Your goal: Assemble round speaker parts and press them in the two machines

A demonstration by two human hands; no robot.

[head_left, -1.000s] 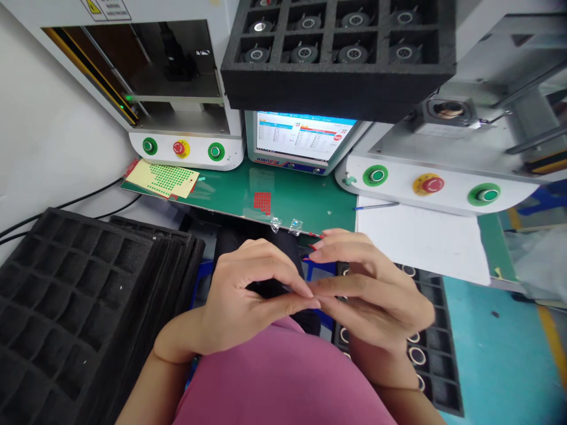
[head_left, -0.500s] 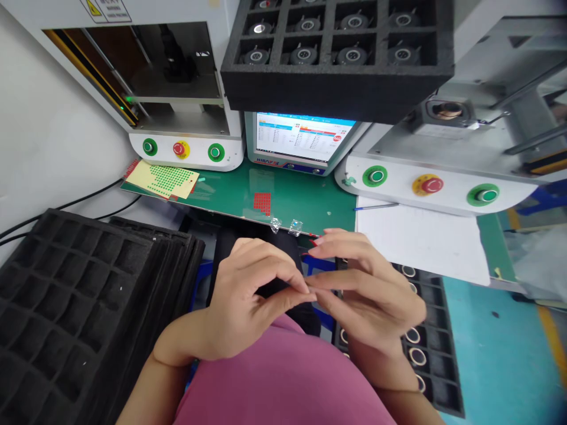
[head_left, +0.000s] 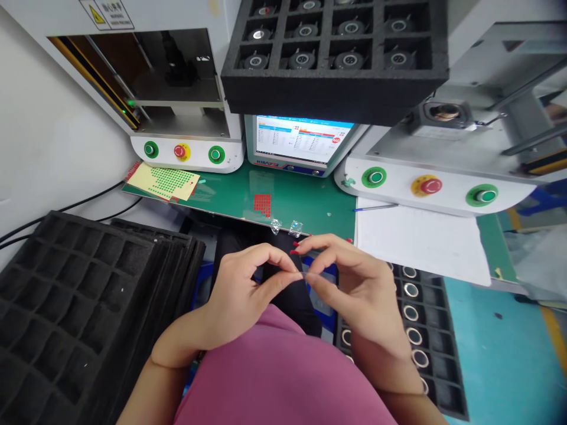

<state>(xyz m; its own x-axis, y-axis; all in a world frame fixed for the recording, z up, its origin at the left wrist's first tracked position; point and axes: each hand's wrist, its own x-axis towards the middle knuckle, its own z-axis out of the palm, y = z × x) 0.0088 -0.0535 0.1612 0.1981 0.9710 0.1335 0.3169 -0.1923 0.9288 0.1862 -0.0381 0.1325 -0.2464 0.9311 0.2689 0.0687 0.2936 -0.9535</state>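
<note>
My left hand (head_left: pixel 248 298) is closed, thumb and forefinger pinching one end of a tiny, thin, clear piece (head_left: pixel 303 275), too small to name. The thumb and forefinger of my right hand (head_left: pixel 358 289) pinch its other end, a short gap from the left fingertips. Small red stickers (head_left: pixel 295 248) cling to other fingertips of my right hand, which are raised apart. Both hands are over my lap, in front of the green table edge. On that edge lie two crumpled clear plastic bits (head_left: pixel 296 228), near a sheet of red stickers (head_left: pixel 262 205).
Stacked black foam trays (head_left: pixel 66 307) stand at left. A foam tray with ringed round parts (head_left: pixel 414 336) is beneath my right arm. Another foam tray (head_left: pixel 332 94) holds watch-like parts above a screen (head_left: pixel 296 141). Two machines with buttons (head_left: pixel 375 177), a pen (head_left: pixel 376 207) and paper (head_left: pixel 420 242) are ahead.
My hands have drawn slightly apart, and the thin clear piece now shows between the fingertips. The right hand has shifted left and its raised fingers have curled in.
</note>
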